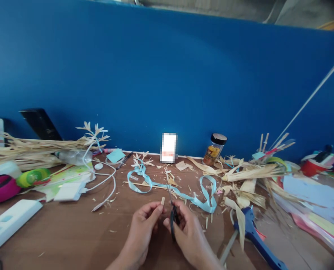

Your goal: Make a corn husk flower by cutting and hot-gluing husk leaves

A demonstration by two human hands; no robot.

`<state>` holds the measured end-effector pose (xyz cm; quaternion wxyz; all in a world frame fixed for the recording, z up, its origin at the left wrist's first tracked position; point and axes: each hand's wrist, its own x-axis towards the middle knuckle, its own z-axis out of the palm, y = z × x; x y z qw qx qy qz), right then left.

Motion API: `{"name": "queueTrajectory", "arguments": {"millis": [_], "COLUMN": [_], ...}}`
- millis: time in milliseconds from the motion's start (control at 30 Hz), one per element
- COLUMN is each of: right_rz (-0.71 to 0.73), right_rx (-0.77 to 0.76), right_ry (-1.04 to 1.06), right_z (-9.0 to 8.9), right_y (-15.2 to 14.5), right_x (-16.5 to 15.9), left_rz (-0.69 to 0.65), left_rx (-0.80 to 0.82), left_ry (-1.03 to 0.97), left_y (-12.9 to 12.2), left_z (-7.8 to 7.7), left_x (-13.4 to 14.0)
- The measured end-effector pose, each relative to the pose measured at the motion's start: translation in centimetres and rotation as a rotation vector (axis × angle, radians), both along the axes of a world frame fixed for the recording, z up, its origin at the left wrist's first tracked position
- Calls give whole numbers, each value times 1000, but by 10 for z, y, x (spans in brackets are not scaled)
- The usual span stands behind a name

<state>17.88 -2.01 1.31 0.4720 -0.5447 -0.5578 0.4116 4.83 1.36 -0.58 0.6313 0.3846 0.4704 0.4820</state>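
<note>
Strip [163,201], one: small, narrow, pale straw in colour, seemingly flat, with a squarish upper end; lower part hidden by the fingertips. Location: above the table [71,236], in the left hand [146,225], near the right. Long axis: running mainly away from the person, leaning slightly right at the far end; free end pointing away, towards the blue partition [167,75]. Left hand: thumb and forefinger together, clamped on the strip. Scissors [173,221], one pair: black handles, thin blades, held in the right hand [188,228], which is closed round the handles; blades pointing away from the person, tips a little to the left, just beside the strip but apart from it; whether the blades are parted, cannot tell. Ribbon [203,205], light blue, looped and twisted, lying beyond both hands, one end at a pale flower [140,162]. Scraps, pale, scattered about the ribbon. Screen [169,146], white, blurred, upright against the partition. Jar [213,152], black lid, yellow contents, tilted, right of the screen. Husks [248,174], dry, heaped at right. Glue gun [254,232], blue, right of the right hand. Charger [69,190], white, with cable, at left. Power strip [15,221], white, near left edge.
</note>
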Motion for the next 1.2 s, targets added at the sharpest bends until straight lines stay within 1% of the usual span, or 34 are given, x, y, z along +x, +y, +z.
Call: {"name": "queueTrajectory", "arguments": {"millis": [67, 133, 200, 333, 467, 633, 700, 833, 967, 1100, 1200], "right_rz": [77, 125, 98, -28, -27, 86, 110, 95, 80, 94, 97], "right_rx": [-4, -15, -34, -49, -29, -5, 6, 19, 49, 44, 43], "right_ry": [-4, 47, 98, 143, 105, -12, -60, -131, -113, -123, -136], "right_z": [1, -1, -5, -12, -14, -10, -8, -6, -7, -8, -9], "right_y": [-2, -1, 1, 6, 6, 1, -1, -3, -3, -3, -3], "right_x": [-1, -3, -4, -3, 0, -1, -2, -3, -3, -3, -3], "left_rz": [11, 0, -12, -29, -36, -2, 4, -10, 3, 8, -2], "left_rx": [-46, -90, -130, -185, -184, -164, -159, -145, -162, -179, -162], "left_ry": [-87, -165, -236, -315, -317, -330, -332, -323, -316, -319, -315], "left_y": [2, 3, 3, 3, 3, 4, 5, 6, 6, 6, 6], "left_z": [0, 0, 1, 4, 3, -1, -1, -1, -1, -2, -3], "left_x": [-2, -3, -3, -2, -3, -5, -5, -4, -4, -5, -4]}}
